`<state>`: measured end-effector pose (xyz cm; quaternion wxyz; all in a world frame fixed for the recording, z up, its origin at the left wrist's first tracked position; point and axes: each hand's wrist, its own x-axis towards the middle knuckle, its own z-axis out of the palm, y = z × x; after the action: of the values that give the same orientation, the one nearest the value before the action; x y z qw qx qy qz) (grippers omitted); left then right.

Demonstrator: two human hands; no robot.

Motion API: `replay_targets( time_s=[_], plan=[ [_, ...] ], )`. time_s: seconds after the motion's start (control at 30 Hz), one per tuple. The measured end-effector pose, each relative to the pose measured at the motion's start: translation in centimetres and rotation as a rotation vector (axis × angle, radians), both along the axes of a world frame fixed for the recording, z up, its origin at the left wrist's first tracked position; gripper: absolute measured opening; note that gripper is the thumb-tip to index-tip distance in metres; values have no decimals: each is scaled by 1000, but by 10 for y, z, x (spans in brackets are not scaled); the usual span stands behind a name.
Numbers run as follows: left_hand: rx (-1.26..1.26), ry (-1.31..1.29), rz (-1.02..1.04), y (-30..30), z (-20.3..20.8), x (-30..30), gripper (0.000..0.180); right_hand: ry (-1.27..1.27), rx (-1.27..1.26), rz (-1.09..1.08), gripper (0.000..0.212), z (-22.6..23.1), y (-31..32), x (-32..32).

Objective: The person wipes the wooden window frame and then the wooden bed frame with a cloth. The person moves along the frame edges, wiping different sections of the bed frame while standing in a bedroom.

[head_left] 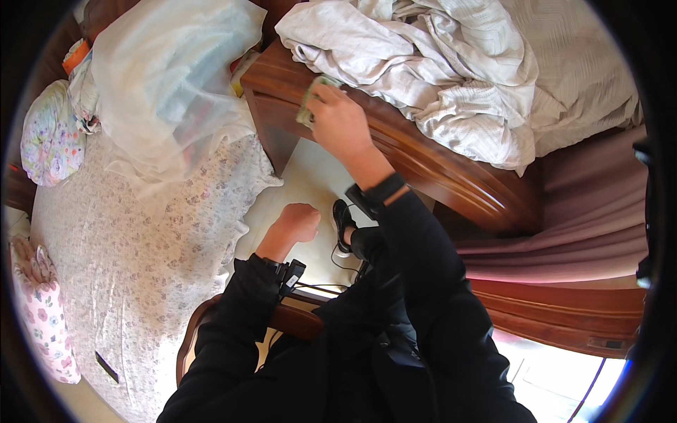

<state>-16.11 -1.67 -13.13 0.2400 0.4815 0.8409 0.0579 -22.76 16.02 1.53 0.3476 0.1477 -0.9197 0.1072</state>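
My right hand [338, 120] is stretched forward with its fingers closed on a folded green cloth [307, 109]. The cloth lies against the top corner of a dark reddish-brown wooden footboard [423, 169], beside a rumpled white bed cover [423, 63]. Lower and to the left, my left hand [297, 223] is curled into a fist above the pale floor [310, 169]. No object shows in that fist, and it touches nothing that I can see.
At left a table with a floral cloth [162, 233] bears a sheer whitish cover [176, 77], a flowered bundle [53, 134] and a thin black object [106, 367]. A wooden chair arm [296, 321] is by my left forearm. Pinkish curtains [550, 211] hang at right.
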Motion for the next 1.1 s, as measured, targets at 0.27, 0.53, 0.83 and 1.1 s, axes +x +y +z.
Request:
replay_targets(
  time_s=[0.27, 0.53, 0.83, 1.1],
  plan=[
    [-16, 9, -24, -5, -11, -7, 27, -70, 47, 0, 23, 6, 26, 26],
    [-12, -35, -1, -3, -7, -5, 26, -95, 78, -72, 27, 26, 104, 138],
    [33, -53, -9, 6, 2, 4, 23, -65, 77, -83, 29, 20, 78, 111],
    [69, -124, 24, 7, 7, 7, 19, -20, 28, 10, 21, 8, 16, 32]
  ],
)
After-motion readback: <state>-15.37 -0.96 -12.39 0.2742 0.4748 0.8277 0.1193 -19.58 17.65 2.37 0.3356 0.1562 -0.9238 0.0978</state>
